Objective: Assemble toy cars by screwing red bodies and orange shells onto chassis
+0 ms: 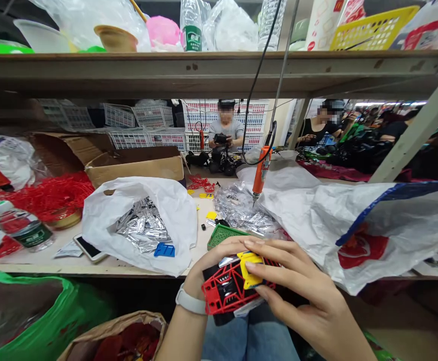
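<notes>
We note a small toy car [228, 288], a red lattice shell over a black body, held in both hands above the person's jeans [249, 341]. The left hand [214, 255], with a white wristband [190, 300], curls around the car's far side. The right hand [297, 283] closes narrowly on the near side, its fingers [275, 268] pressing beside a yellow plastic piece [249, 278]. The car seems light and stiff, though we judge the thin red bars brittle; the black body looks the safer place to hold. Just past the car lies a green tray [226, 235]. Farther past it, left, a white bag [98, 230] holds silver packets [139, 225]; right, an orange electric screwdriver [262, 170] hangs.
</notes>
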